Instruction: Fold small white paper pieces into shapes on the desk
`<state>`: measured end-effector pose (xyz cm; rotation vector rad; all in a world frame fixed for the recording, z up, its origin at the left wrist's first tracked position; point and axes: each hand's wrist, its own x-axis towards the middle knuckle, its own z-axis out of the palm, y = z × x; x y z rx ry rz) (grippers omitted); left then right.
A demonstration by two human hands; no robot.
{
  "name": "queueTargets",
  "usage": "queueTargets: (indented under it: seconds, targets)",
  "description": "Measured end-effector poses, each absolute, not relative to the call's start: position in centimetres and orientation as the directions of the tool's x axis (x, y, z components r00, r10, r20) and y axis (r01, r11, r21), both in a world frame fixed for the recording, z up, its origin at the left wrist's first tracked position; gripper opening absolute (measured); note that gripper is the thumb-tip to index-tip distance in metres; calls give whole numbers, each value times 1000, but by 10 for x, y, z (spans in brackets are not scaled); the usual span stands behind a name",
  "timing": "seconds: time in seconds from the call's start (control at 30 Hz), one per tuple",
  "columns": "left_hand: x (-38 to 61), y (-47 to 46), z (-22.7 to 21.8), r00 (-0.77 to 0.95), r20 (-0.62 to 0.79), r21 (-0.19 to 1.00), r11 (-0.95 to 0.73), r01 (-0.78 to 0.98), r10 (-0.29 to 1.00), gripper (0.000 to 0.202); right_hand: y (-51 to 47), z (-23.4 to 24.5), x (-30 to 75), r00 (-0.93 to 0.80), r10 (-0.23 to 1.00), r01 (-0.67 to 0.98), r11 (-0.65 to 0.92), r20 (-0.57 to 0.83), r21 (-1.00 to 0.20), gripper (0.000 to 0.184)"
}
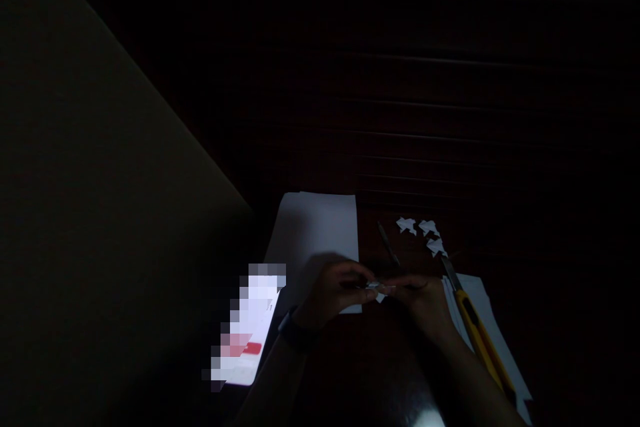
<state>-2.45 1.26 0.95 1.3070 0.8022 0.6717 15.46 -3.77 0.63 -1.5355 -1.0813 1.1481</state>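
Observation:
Between my two hands is a small piece of folded white paper [380, 296], pinched from both sides. My left hand [336, 290], with a dark band on its wrist, grips its left part between thumb and fingers. From the right, my right hand [425, 303] closes on the other side of it. The folds are too dim and too covered by fingers to make out fully. Beyond the hands lie several small folded white paper figures; one paper figure [407, 225] is apart from the other two, which nearly touch. A thin pen-like tool [388, 243] rests left of them.
A stack of white paper [315, 227] lies behind my left hand. At right, a yellow utility knife [480, 333], blade out, rests on more white sheets [505, 340]. A lit phone screen [250, 333], partly blurred, stands at left beside a pale wall [100, 180]. The dark table reflects light.

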Motion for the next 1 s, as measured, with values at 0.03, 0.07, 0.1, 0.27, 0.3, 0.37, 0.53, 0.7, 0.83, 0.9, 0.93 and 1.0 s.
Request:
queueTargets:
  seconds: [0.03,0.07,0.1,0.27,0.3,0.37,0.53,0.7,0.83,0.9,0.93,1.0]
  targets:
    - [-25,13,9,568,-133,989,147,23,812,24,-38,6,154,183,967,125,-199,-175,-972,4]
    - [-25,13,9,564,-128,990,135,30,816,24,-38,6,154,182,969,127,-191,-167,-973,3]
    - [-24,13,9,558,-114,993,113,37,822,23,-38,5,154,182,971,129,-181,-156,-975,2]
    - [-22,15,8,518,10,997,-47,58,856,16,-38,1,155,159,982,83,-118,-104,-990,4]
    - [-21,15,7,510,26,996,-65,59,860,15,-37,0,155,147,984,68,-108,-97,-992,4]
    - [-20,15,2,486,50,994,-92,63,873,13,-37,0,154,134,987,44,-95,-88,-995,4]
    - [-16,12,-7,417,136,983,-175,57,899,9,-35,1,155,174,973,49,-161,-151,-986,4]
    - [-13,9,-7,380,166,979,-198,48,910,7,-34,0,163,102,976,48,-199,-193,-979,11]
    - [-12,8,-5,374,176,975,-214,61,910,6,-34,0,168,57,978,31,-203,-201,-979,13]
    - [-12,8,-5,375,184,969,-232,85,908,6,-34,1,168,57,978,48,-204,-201,-978,14]
    - [-12,8,-4,377,188,966,-239,95,907,6,-35,2,168,62,979,61,-200,-197,-978,13]
    - [-12,8,-3,379,198,961,-255,108,904,6,-35,2,167,80,980,85,-189,-183,-978,11]
